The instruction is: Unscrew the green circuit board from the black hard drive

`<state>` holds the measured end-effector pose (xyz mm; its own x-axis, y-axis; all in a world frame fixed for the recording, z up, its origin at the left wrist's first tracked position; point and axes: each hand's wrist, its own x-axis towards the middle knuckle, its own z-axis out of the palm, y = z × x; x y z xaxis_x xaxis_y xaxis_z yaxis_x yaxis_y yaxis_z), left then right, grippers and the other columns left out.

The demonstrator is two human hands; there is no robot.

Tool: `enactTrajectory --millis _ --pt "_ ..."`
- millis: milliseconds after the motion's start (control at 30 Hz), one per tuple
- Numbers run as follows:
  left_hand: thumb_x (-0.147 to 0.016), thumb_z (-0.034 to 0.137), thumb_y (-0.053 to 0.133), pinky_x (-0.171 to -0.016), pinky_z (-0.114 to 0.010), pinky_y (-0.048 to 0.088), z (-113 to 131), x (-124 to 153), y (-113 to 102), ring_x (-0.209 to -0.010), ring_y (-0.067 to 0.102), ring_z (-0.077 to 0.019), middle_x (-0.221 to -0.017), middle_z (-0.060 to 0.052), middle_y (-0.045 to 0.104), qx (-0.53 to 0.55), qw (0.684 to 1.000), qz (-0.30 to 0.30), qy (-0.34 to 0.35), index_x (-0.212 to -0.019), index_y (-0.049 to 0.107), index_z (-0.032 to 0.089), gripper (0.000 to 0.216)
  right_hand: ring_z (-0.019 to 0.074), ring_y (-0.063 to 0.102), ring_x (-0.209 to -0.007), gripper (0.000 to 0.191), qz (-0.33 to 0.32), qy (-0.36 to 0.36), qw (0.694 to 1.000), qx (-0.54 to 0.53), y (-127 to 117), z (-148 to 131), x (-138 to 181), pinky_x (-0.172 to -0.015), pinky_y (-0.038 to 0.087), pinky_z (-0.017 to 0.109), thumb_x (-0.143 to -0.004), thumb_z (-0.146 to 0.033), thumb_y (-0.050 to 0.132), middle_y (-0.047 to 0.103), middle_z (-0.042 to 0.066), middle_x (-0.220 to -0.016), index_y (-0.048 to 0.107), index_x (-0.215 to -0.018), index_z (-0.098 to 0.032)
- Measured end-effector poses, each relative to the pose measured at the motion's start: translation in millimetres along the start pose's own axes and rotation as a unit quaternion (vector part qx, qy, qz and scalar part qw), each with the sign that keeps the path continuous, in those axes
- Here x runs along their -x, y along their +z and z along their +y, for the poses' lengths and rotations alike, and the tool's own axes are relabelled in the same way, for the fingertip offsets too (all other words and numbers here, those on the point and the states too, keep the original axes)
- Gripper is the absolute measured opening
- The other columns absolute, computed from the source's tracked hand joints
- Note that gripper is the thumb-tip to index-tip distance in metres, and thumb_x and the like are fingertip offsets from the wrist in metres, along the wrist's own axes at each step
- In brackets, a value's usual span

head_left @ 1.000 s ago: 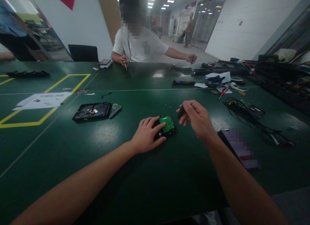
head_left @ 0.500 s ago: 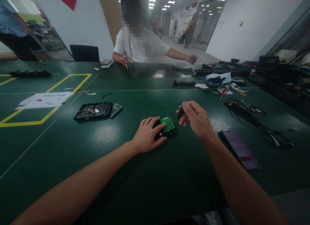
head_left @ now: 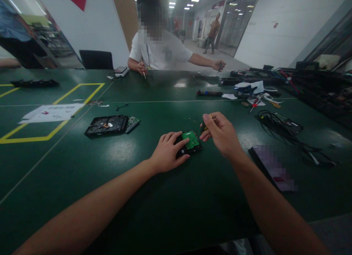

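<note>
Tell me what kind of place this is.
Possibly an electronics workroom: the long, smooth green table bears a flat black rectangular device with a green circuit board and, farther left, a black rectangular casing.

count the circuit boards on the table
3: bright green board partly under the left hand; speckled board beside the flat black case; dark green board by looped black cables. Others may be hidden.

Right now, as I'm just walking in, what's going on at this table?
Someone's left hand rests, fingers spread, on a hard drive lying green board up. Their right hand holds what looks like a screwdriver by its edge. Another drive lies off to the left. Across the table, a co-worker holds a thin tool in each hand.
</note>
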<state>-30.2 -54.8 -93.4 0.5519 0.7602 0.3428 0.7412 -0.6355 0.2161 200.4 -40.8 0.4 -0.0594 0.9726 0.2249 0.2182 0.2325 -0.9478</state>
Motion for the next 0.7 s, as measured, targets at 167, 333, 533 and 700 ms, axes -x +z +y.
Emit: enactTrajectory --millis 167,333,533,700 --pt "-0.099 0.060 0.062 -0.116 -0.064 0.038 -0.2 0.0 0.3 -0.145 0.043 -0.0408 -0.161 -0.015 0.045 -0.005 1.000 -0.004 0.002 -0.153 0.056 0.029 0.063 0.0150 0.073 -0.061 0.041 -0.023 0.015 1.000 -0.001 1.0 -2.3 -0.1 -0.056 0.060 0.029 -0.096 -0.065 0.065 0.068 -0.001 -0.084 0.060 -0.101 -0.025" --pt "-0.097 0.059 0.065 -0.116 -0.064 0.038 -0.4 0.2 0.2 -0.144 0.043 -0.0410 -0.161 -0.014 0.045 0.005 1.000 0.001 -0.003 -0.153 0.057 0.031 0.063 0.0137 0.071 -0.064 0.039 -0.065 0.009 0.998 0.000 -1.9 -9.9 -0.3 -0.058 0.058 0.028 -0.097 -0.062 0.064 0.070 0.001 -0.086 0.066 -0.097 -0.023" --pt "-0.098 0.059 0.064 -0.116 -0.063 0.038 0.4 -0.2 -1.2 -0.143 0.044 -0.0394 -0.160 -0.013 0.046 0.010 1.000 0.001 -0.002 -0.153 0.056 0.032 0.062 0.0106 0.065 -0.063 0.035 -0.097 0.038 0.993 -0.053 -7.4 -12.9 -3.2 -0.048 0.046 0.024 -0.095 -0.056 0.068 0.074 0.004 -0.099 0.075 -0.101 -0.023" --pt "-0.098 0.059 0.064 -0.116 -0.063 0.038 0.1 -0.6 -1.0 -0.143 0.044 -0.0395 -0.161 -0.013 0.045 0.004 1.000 -0.004 -0.002 -0.154 0.056 0.032 0.062 0.0124 0.064 -0.061 0.033 -0.106 0.073 0.988 -0.089 -10.7 -12.3 -5.2 -0.051 0.049 0.026 -0.098 -0.049 0.064 0.071 0.004 -0.089 0.079 -0.110 -0.022"
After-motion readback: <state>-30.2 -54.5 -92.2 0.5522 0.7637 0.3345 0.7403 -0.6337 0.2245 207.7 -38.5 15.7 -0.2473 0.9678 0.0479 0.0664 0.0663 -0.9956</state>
